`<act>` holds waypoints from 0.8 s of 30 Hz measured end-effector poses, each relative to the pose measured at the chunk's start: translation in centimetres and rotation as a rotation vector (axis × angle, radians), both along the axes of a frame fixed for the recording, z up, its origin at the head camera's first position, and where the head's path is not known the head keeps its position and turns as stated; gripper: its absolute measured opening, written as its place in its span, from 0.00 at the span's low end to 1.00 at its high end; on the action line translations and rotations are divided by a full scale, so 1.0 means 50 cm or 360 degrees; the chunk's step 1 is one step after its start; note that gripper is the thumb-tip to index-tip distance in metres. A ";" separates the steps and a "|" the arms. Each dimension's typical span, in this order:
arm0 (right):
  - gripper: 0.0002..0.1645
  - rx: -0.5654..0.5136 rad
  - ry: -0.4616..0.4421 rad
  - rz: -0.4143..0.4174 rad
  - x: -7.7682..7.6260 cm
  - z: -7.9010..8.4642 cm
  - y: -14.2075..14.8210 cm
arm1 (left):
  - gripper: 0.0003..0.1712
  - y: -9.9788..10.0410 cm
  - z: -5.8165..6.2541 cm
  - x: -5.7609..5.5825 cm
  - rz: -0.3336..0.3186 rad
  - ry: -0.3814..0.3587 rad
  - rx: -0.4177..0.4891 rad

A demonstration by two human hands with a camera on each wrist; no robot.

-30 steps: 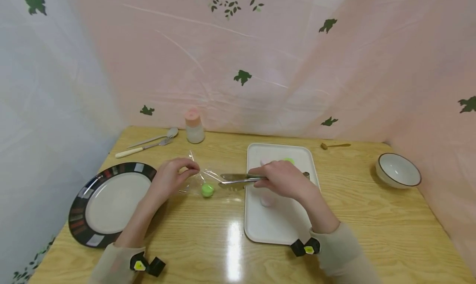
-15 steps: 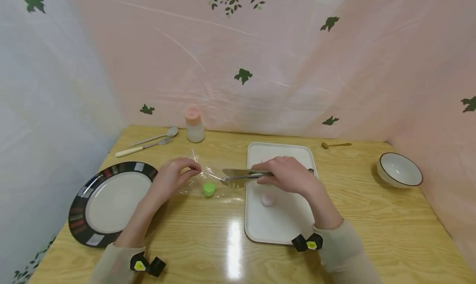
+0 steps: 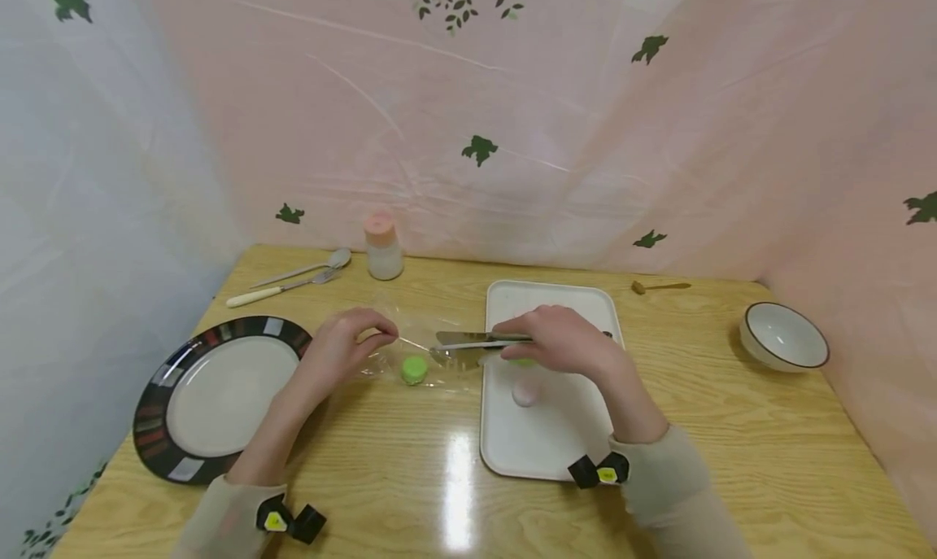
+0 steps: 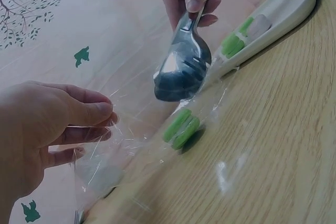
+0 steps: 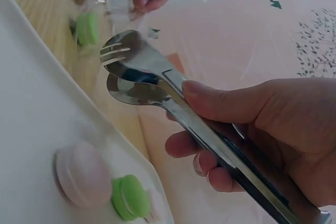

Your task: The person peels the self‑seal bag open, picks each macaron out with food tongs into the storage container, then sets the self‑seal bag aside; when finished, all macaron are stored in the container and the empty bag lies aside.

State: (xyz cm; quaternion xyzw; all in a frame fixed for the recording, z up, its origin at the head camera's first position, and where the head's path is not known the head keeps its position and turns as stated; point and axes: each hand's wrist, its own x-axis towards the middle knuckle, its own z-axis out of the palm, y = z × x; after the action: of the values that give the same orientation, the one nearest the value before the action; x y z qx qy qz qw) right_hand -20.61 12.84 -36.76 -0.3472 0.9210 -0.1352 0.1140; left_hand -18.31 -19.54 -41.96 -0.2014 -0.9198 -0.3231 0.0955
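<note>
Thumb and fingers of my left hand [image 3: 340,347] pinch the edge of a clear plastic bag [image 4: 121,145]. Inside the bag is a green macaron [image 3: 414,369], low over the wood table. My right hand [image 3: 560,339] grips metal tongs [image 5: 199,129] above the tray's left edge, with a slotted head and a spoon-shaped head. Nothing shows between the heads, which lie beside the bag's right part. Below them, the white tray [image 3: 549,445] bears a pale pink macaron [image 5: 84,174] and another green macaron [image 5: 131,198]. My right hand partly covers the tray in the head view.
A dark-rimmed plate [image 3: 220,396] lies left of my left forearm. Behind are a fork [image 3: 281,289], a spoon [image 3: 339,258] and a pink-capped jar [image 3: 383,250]. A white bowl [image 3: 785,337] and a small brown spoon [image 3: 659,286] sit at the right.
My right hand and the tongs have shifted slightly up in the head view. The bagged green macaron has moved a little right. My left hand keeps its pinch on the bag.
</note>
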 end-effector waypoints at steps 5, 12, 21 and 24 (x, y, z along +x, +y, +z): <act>0.21 -0.0007 -0.0007 0.0093 -0.004 -0.017 -0.027 | 0.04 0.003 0.000 0.000 -0.0023 0.0020 0.0007; 0.22 0.0000 0.0018 0.0160 -0.001 -0.021 -0.051 | 0.05 0.004 -0.002 -0.001 -0.0053 0.0049 -0.0007; 0.19 0.0055 0.0075 0.0187 -0.003 -0.023 -0.067 | 0.05 0.004 -0.003 -0.002 -0.0072 0.0099 -0.0027; 0.18 0.0065 0.0088 0.0194 -0.002 -0.025 -0.070 | 0.04 0.004 -0.003 -0.002 -0.0076 0.0096 -0.0029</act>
State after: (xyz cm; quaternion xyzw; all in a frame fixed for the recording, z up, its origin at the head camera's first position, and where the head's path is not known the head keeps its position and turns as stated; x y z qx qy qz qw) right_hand -20.70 9.35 -37.99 -0.4038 0.9035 -0.0995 0.1038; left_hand -18.39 -19.33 -42.09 -0.2338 -0.9143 -0.3107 0.1137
